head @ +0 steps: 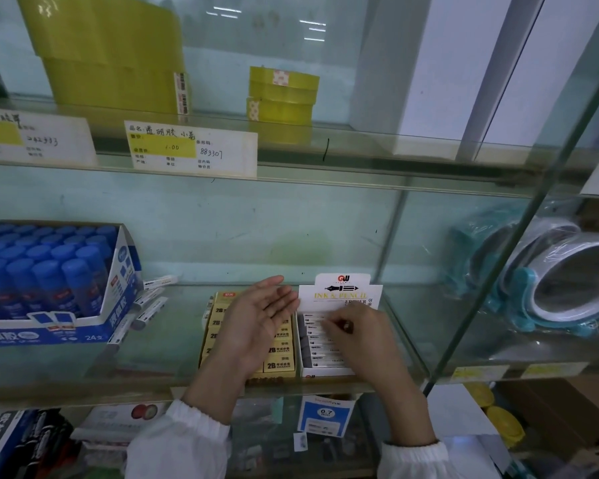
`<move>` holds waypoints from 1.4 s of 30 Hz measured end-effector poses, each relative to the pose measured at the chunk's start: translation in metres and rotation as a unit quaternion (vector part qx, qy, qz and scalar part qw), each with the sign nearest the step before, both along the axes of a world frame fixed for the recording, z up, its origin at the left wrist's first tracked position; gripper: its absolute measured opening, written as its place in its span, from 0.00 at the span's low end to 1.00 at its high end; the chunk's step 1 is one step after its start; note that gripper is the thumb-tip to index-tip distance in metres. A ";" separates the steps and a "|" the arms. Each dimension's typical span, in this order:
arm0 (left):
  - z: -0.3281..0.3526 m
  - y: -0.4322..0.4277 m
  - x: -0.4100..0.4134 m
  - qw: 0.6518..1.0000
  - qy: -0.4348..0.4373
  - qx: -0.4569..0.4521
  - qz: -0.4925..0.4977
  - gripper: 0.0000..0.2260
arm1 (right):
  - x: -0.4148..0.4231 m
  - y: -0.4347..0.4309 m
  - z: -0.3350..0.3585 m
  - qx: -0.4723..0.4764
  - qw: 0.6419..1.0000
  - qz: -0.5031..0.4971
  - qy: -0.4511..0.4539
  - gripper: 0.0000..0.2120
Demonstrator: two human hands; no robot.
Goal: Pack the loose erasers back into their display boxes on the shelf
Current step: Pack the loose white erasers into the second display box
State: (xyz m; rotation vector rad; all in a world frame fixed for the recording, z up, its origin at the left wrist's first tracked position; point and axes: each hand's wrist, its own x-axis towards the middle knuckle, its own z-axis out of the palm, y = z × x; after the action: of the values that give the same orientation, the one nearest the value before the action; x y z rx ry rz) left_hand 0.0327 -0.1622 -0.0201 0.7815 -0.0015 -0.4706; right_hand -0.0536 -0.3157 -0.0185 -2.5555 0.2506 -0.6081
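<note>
On the glass shelf [173,340] stand two display boxes. The yellow box of 2B erasers [280,361] is on the left, and the white "Ink & Pencil Eraser" box [339,293] is on the right. My left hand [256,323] hovers palm-up over the yellow box with its fingers apart and holds nothing. My right hand [357,335] rests over the white box, fingertips pinched on a white eraser [317,326] in its rows. Several loose white erasers [151,305] lie beside the glue stick box at the left.
A blue box of glue sticks [52,288] fills the shelf's left side. Teal tape dispensers [550,278] sit behind a glass divider at the right. Yellow tape rolls [281,95] and price labels occupy the shelf above. More stationery lies on the shelf below.
</note>
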 end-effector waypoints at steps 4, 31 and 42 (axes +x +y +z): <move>0.000 0.000 -0.001 1.000 0.002 -0.002 0.001 0.12 | 0.001 -0.002 0.002 0.014 1.000 0.014 0.020 0.04; -0.004 0.151 0.014 0.452 -0.235 0.842 0.177 0.04 | 0.174 0.148 0.049 -0.148 0.911 0.343 0.175 0.24; -0.017 0.142 0.006 0.401 -0.231 0.870 0.172 0.10 | 0.208 0.159 0.022 -0.225 0.904 0.328 0.159 0.19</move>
State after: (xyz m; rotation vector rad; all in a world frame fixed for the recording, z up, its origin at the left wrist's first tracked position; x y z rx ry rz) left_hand 0.0385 -0.0201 -0.0368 2.9616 0.1640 0.4499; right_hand 0.1540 -0.1566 0.0039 -2.9122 -0.7053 0.0246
